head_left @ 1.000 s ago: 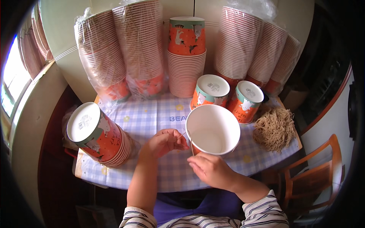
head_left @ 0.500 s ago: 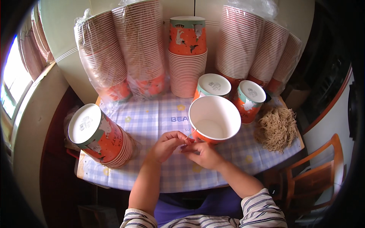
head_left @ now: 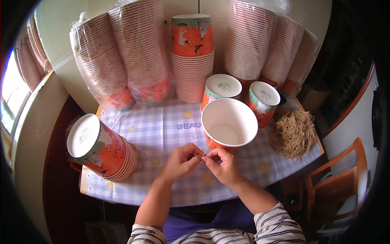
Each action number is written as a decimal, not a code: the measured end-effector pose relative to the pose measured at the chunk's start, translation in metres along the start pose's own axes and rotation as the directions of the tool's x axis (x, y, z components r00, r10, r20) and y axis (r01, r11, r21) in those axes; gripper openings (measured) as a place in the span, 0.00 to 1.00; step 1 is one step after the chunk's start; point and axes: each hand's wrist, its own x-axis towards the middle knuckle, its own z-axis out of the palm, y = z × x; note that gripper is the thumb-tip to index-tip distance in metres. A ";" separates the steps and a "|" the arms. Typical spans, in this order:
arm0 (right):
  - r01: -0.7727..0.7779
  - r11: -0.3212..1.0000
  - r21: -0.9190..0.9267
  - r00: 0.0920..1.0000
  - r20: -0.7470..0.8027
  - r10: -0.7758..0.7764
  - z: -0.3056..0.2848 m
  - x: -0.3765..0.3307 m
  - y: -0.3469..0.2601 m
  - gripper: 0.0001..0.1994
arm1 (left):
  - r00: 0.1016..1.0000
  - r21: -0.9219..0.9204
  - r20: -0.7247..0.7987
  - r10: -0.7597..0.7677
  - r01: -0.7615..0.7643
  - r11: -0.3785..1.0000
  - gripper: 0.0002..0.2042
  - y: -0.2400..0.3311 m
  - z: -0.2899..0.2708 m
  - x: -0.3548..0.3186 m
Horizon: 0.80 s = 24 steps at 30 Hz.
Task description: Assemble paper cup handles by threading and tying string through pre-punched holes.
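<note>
Just beyond both hands (head_left: 205, 160), open paper cup (head_left: 229, 124)

A table (head_left: 122, 189) under a blue-checked cloth (head_left: 162, 130) carries wrapped cup stacks (head_left: 122, 61) at the back, an unwrapped stack (head_left: 191, 57), an open cup (head_left: 228, 124), two upturned cups (head_left: 241, 95), a tilted stack (head_left: 101, 148), and what looks like a pile of strings (head_left: 294, 132).

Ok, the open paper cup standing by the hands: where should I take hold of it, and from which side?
Grip the open paper cup by its side wall just under the rolled rim, coming from its right. It stands upright, mouth up and empty. Both hands crowd its near side, and two upturned cups stand close behind, so the right side toward the pile of strings looks freest.
</note>
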 end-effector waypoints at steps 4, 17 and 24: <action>0.038 0.997 -0.063 0.994 -0.102 -0.044 -0.003 -0.015 0.006 0.07 | 0.996 0.255 0.008 0.090 -0.089 0.963 0.04 0.005 0.016 -0.005; 0.068 0.996 -0.050 0.967 -0.242 -0.078 -0.009 -0.030 0.014 0.04 | 0.996 0.299 0.034 0.087 -0.093 0.950 0.14 -0.003 0.025 -0.005; 0.019 1.000 0.021 0.987 -0.160 -0.015 -0.009 -0.029 0.016 0.03 | 0.737 0.721 0.076 0.672 -0.506 0.473 0.21 -0.010 0.035 0.007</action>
